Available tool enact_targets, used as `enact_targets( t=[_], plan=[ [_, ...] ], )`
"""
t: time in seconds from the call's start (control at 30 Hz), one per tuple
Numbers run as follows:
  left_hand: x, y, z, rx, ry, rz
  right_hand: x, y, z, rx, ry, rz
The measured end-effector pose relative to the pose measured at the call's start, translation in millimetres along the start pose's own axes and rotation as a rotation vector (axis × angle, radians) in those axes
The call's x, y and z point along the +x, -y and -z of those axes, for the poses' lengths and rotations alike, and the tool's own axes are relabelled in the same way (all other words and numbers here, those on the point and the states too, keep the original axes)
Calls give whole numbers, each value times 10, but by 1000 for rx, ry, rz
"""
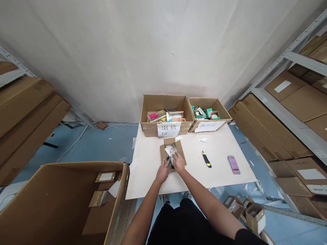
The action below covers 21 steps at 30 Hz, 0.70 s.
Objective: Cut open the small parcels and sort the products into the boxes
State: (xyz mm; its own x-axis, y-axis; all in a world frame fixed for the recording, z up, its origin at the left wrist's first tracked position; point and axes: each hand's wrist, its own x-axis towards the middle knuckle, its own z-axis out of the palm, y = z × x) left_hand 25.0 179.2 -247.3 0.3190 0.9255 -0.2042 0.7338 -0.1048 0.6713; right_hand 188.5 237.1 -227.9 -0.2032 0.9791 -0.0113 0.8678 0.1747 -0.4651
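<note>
A small open cardboard box [182, 153] stands on the white table with its flaps folded out. Inside lie white paper and a white-and-green packet [171, 152]. My left hand [162, 171] reaches in over the near left side, its fingers apart and stretched toward the contents. From the right, my right hand [179, 162] reaches in too, fingers bent against the packet. The fingertips are small and partly hidden, so the exact grip is hard to see. To the right of the box, a black-and-yellow utility knife [206, 160] lies on the table.
Behind stand a labelled carton [149, 130] of books and a labelled carton [192, 127] of green-and-white boxes. A blurred purple item [233, 165] lies on the table [189, 183] at right. A large open carton [51, 165] fills the lower left. Shelving [283, 117] with cartons stands right.
</note>
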Motion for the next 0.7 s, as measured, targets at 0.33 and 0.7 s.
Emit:
enact_targets(
  t=[0.33, 0.7],
  plan=[
    [-23, -31, 10, 30, -11, 25, 28, 140, -107, -46, 26, 9],
    [91, -145, 11, 135, -5, 127, -208, 228, 214, -227, -144, 190]
  ],
)
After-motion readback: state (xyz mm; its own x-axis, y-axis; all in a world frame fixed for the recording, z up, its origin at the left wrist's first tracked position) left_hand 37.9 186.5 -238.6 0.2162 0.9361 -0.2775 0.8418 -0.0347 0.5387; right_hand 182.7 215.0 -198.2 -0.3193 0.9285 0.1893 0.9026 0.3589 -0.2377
